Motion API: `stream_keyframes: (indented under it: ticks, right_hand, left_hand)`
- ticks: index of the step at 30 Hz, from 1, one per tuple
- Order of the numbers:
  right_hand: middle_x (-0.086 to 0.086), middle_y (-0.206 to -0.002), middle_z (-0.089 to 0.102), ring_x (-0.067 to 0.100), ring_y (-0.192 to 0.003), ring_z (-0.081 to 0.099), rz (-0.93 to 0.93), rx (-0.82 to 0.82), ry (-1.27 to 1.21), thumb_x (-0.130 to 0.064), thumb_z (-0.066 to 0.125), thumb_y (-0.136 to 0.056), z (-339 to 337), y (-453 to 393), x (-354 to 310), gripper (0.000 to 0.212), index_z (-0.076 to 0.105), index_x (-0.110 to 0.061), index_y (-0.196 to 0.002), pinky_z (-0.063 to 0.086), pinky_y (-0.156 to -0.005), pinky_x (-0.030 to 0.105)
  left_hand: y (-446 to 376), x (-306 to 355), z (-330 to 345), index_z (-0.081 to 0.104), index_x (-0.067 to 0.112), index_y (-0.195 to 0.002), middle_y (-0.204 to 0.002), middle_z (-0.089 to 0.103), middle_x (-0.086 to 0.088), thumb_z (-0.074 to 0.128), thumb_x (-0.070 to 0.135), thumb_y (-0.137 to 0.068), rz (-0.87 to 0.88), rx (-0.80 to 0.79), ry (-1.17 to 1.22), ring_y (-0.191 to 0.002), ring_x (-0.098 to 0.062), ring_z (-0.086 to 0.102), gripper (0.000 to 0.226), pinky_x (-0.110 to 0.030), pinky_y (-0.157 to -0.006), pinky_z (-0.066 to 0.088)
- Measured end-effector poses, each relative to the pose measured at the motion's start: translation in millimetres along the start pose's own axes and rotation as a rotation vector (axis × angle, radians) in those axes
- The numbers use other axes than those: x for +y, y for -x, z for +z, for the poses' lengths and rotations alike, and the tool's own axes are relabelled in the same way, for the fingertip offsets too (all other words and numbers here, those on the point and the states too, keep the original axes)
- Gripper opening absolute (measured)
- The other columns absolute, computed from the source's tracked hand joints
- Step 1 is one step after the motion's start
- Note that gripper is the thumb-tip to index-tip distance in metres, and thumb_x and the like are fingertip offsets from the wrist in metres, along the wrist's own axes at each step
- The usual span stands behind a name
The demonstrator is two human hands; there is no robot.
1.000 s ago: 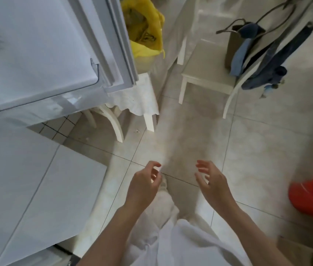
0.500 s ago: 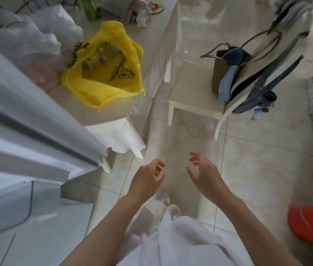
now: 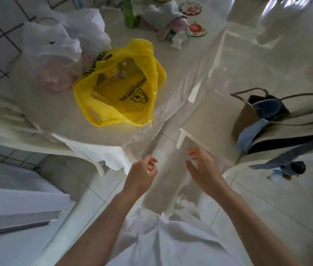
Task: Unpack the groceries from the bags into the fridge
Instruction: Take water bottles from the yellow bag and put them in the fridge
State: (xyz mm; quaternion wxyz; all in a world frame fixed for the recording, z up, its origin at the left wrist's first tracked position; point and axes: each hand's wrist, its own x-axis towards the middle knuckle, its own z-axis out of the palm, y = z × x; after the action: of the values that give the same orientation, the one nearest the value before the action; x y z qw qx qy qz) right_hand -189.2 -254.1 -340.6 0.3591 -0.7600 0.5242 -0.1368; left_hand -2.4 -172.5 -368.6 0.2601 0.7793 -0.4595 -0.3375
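A yellow plastic bag [image 3: 121, 87] lies open on the white table [image 3: 178, 73], with small packets showing inside. Behind it to the left sit white translucent bags [image 3: 55, 47], one holding something pink. The white fridge [image 3: 17, 212] edges in at the lower left. My left hand [image 3: 140, 176] hovers below the table's near corner, fingers loosely curled, holding nothing. My right hand [image 3: 202, 167] is beside it, fingers relaxed and empty. Both hands are over the floor, short of the bags.
A white chair [image 3: 207, 120] on the right carries a brown bag [image 3: 253, 112] with blue cloth, and jeans hang from its back. A green bottle [image 3: 129, 14], cloths and coasters lie at the table's far end. Tiled floor stretches to the right.
The view has swung up from the fridge and floor toward the table, bringing the bags into full sight. Both hands stayed empty and moved forward toward the table.
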Motion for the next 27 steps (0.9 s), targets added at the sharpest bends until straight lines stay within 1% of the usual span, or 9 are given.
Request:
stream_keyframes:
  ticks: [2,5,9,11,14,16,19,23,27]
  right_hand:
    - [0.002,-0.119,0.056,0.015,-0.107,0.054,-0.046,-0.070,0.027,-0.019,0.056,-0.093,-16.8,-26.4,8.3,0.034,0.050,-0.012,-0.125,0.042,-0.088,0.026]
    - [0.008,-0.114,0.059,0.026,-0.106,0.057,-0.145,-0.135,0.051,-0.014,0.060,-0.090,-35.2,-68.1,18.0,0.031,0.052,-0.007,-0.119,0.045,-0.090,0.037]
    - [0.013,-0.112,0.060,0.029,-0.102,0.059,-0.242,-0.196,0.084,-0.009,0.061,-0.088,-46.7,-121.6,16.7,0.033,0.054,-0.003,-0.119,0.045,-0.088,0.037]
    - [0.015,-0.112,0.061,0.031,-0.102,0.059,-0.290,-0.218,0.076,-0.007,0.061,-0.087,-47.5,-145.9,10.1,0.032,0.055,-0.001,-0.118,0.046,-0.088,0.038]
    - [0.012,-0.115,0.060,0.027,-0.105,0.059,-0.348,-0.247,0.087,-0.010,0.060,-0.089,-44.5,-178.8,-2.9,0.031,0.054,-0.003,-0.118,0.044,-0.087,0.031]
    - [0.011,-0.118,0.059,0.025,-0.108,0.058,-0.399,-0.279,0.100,-0.012,0.059,-0.090,-38.1,-203.7,-15.6,0.033,0.053,-0.005,-0.122,0.040,-0.087,0.026]
    - [0.008,-0.122,0.056,0.022,-0.110,0.055,-0.486,-0.318,0.128,-0.018,0.055,-0.092,-28.7,-242.0,-40.2,0.034,0.050,-0.008,-0.124,0.042,-0.091,0.029]
    - [0.010,-0.121,0.057,0.026,-0.109,0.057,-0.554,-0.315,0.116,-0.017,0.058,-0.090,-15.8,-280.7,-71.0,0.035,0.052,-0.008,-0.123,0.048,-0.089,0.043]
    - [0.010,-0.118,0.056,0.026,-0.104,0.057,-0.623,-0.331,0.139,-0.017,0.058,-0.091,1.2,-320.1,-103.9,0.032,0.052,-0.008,-0.121,0.049,-0.084,0.037]
  left_hand:
    - [-12.8,13.8,5.1,0.063,0.018,-0.104,-0.090,0.069,0.003,0.058,0.016,-0.090,-0.073,0.076,0.036,-0.083,-0.010,0.063,0.015,-0.025,-0.075,0.051]
    - [-27.7,29.9,10.2,0.064,0.018,-0.104,-0.090,0.069,0.005,0.057,0.016,-0.090,-0.148,0.158,0.070,-0.085,-0.010,0.064,0.016,-0.025,-0.076,0.050]
    - [-47.8,39.1,7.1,0.065,0.014,-0.101,-0.092,0.068,0.005,0.058,0.011,-0.088,-0.205,0.267,0.090,-0.090,-0.010,0.062,0.015,-0.022,-0.082,0.048]
    - [-58.8,38.8,1.2,0.066,0.013,-0.100,-0.094,0.067,0.005,0.058,0.010,-0.088,-0.231,0.321,0.089,-0.094,-0.012,0.060,0.015,-0.024,-0.085,0.047]
    - [-76.7,34.8,-11.8,0.065,0.014,-0.103,-0.099,0.067,0.003,0.059,0.011,-0.089,-0.222,0.371,0.077,-0.098,-0.015,0.058,0.016,-0.032,-0.088,0.048]
    - [-94.4,29.2,-24.5,0.063,0.017,-0.105,-0.101,0.066,0.004,0.058,0.014,-0.090,-0.229,0.417,0.075,-0.099,-0.014,0.057,0.016,-0.032,-0.087,0.049]
    - [-126.9,20.9,-44.3,0.060,0.020,-0.108,-0.102,0.062,0.007,0.057,0.015,-0.090,-0.238,0.464,0.095,-0.101,-0.012,0.055,0.019,-0.030,-0.087,0.048]
    - [-164.4,13.3,-67.9,0.059,0.018,-0.111,-0.103,0.062,0.005,0.058,0.011,-0.087,-0.186,0.517,0.051,-0.103,-0.018,0.054,0.025,-0.034,-0.084,0.049]
    - [-200.5,8.4,-99.7,0.054,0.015,-0.121,-0.108,0.060,0.003,0.055,0.010,-0.089,-0.181,0.549,0.014,-0.106,-0.016,0.049,0.033,-0.024,-0.082,0.041]
